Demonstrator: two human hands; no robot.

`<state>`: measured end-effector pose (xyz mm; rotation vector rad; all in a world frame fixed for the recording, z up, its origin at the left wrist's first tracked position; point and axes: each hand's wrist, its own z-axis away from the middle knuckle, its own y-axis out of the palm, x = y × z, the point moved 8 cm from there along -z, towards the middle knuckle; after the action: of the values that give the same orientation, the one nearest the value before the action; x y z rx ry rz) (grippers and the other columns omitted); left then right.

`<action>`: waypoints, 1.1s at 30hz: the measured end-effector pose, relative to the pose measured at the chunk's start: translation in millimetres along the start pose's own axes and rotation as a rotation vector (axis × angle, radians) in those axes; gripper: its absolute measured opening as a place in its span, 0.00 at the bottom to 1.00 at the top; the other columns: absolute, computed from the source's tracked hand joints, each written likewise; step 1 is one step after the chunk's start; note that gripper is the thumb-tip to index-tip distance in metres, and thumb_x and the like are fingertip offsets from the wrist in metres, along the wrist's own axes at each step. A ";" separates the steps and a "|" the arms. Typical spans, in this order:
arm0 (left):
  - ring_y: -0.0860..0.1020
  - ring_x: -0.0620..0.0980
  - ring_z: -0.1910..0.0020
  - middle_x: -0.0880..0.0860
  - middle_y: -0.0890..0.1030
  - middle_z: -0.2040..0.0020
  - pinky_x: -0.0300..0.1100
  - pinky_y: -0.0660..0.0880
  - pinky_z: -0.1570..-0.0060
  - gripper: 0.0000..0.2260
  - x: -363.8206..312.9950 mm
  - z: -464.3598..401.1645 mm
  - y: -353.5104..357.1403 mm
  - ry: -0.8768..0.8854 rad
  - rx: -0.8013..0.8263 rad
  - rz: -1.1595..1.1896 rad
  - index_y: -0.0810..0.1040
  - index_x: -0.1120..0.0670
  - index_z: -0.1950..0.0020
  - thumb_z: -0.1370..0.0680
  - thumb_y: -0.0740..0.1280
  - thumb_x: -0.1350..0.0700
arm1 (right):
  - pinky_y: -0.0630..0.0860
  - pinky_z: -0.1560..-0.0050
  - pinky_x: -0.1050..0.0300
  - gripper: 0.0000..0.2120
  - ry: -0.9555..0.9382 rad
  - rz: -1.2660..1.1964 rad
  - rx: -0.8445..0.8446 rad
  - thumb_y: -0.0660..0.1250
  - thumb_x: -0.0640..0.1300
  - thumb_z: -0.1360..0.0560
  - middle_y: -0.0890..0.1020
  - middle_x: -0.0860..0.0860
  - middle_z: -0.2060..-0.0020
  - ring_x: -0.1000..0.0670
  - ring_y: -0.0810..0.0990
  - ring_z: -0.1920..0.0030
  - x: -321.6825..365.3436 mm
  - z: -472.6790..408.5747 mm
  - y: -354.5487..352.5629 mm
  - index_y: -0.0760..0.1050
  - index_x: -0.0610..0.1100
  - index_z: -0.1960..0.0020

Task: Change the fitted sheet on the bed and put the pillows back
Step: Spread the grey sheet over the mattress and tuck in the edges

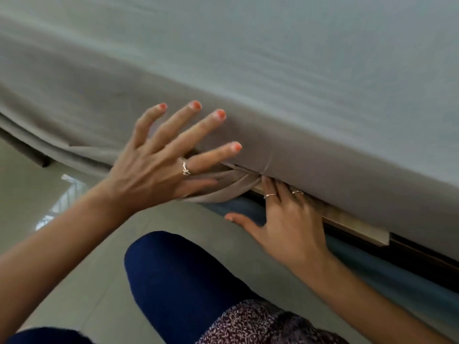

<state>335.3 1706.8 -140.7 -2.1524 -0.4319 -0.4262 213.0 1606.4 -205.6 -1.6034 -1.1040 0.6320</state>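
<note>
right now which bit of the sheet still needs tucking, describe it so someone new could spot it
Follow the lower edge of the mattress side, covered by the grey-beige fitted sheet. Between the left hand and the right hand a loose bunch of sheet hangs below that edge. Unlike the smooth, taut fabric to its right, it is gathered into twisted folds.

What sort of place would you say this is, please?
Most likely a bedroom: a mattress under a grey fitted sheet, a wooden bed frame beneath it, and a tiled floor beside the bed.
</note>
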 end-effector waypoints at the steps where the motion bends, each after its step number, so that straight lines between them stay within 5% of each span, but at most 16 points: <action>1: 0.61 0.58 0.26 0.53 0.55 0.22 0.57 0.57 0.31 0.31 -6.3 0.7 9.1 0.045 0.018 -0.009 0.57 0.43 0.23 0.23 0.62 0.35 | 0.79 0.56 0.52 0.43 0.011 0.013 -0.009 0.52 0.74 0.29 0.84 0.42 0.51 0.42 0.83 0.53 2.3 -2.1 -1.3 0.79 0.37 0.43; 5: 0.50 0.59 0.23 0.52 0.47 0.20 0.60 0.53 0.29 0.29 -21.6 0.5 33.5 0.045 -0.009 -0.014 0.58 0.37 0.24 0.24 0.58 0.31 | 0.72 0.72 0.57 0.30 0.123 0.059 -0.062 0.57 0.67 0.26 0.81 0.45 0.71 0.43 0.80 0.71 13.0 -12.4 -9.3 0.78 0.41 0.66; 11: 0.47 0.54 0.22 0.49 0.47 0.20 0.62 0.49 0.31 0.28 -11.5 -0.2 42.5 0.058 -0.145 0.023 0.58 0.36 0.25 0.23 0.60 0.34 | 0.70 0.79 0.57 0.13 0.269 0.051 -0.124 0.65 0.49 0.28 0.80 0.48 0.75 0.45 0.78 0.77 16.7 -13.3 -14.1 0.80 0.44 0.67; 17: 0.46 0.51 0.22 0.47 0.47 0.20 0.58 0.46 0.31 0.28 -7.4 -3.5 51.2 0.041 -0.215 0.081 0.54 0.37 0.23 0.21 0.61 0.39 | 0.71 0.77 0.57 0.12 0.415 0.101 -0.154 0.69 0.47 0.30 0.78 0.47 0.77 0.44 0.77 0.77 30.9 -20.6 -8.1 0.79 0.45 0.71; 23: 0.50 0.53 0.22 0.51 0.55 0.22 0.56 0.47 0.31 0.33 -4.5 -10.3 42.2 -0.064 -0.282 0.124 0.52 0.43 0.22 0.23 0.64 0.44 | 0.78 0.64 0.47 0.05 0.588 0.139 -0.050 0.75 0.38 0.45 0.76 0.42 0.79 0.41 0.76 0.76 49.5 -47.3 14.1 0.78 0.42 0.74; 26: 0.57 0.58 0.26 0.54 0.59 0.24 0.59 0.49 0.32 0.32 -4.0 -19.2 38.1 -0.063 -0.253 0.118 0.54 0.43 0.22 0.23 0.62 0.44 | 0.77 0.56 0.42 0.04 0.631 0.142 -0.001 0.69 0.41 0.39 0.77 0.40 0.76 0.39 0.77 0.72 52.3 -48.3 18.3 0.80 0.41 0.71; 29: 0.62 0.60 0.29 0.56 0.62 0.26 0.64 0.56 0.36 0.30 -2.1 -23.9 37.1 -0.028 -0.289 0.047 0.56 0.45 0.22 0.22 0.61 0.44 | 0.75 0.49 0.39 0.19 0.573 0.032 0.034 0.55 0.48 0.29 0.81 0.39 0.68 0.37 0.79 0.64 52.8 -40.6 14.2 0.81 0.40 0.64; 33: 0.70 0.62 0.35 0.59 0.69 0.30 0.64 0.67 0.42 0.32 -1.8 -28.5 33.1 0.094 -0.390 -0.132 0.62 0.49 0.23 0.26 0.68 0.46 | 0.75 0.47 0.51 0.21 0.407 -0.227 0.042 0.51 0.51 0.20 0.83 0.46 0.48 0.43 0.81 0.48 48.0 -3.1 -11.8 0.81 0.44 0.50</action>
<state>344.6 1664.8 -148.7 -2.4735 -0.4690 -0.7325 232.5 1648.1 -187.4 -1.4610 -0.9406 0.1660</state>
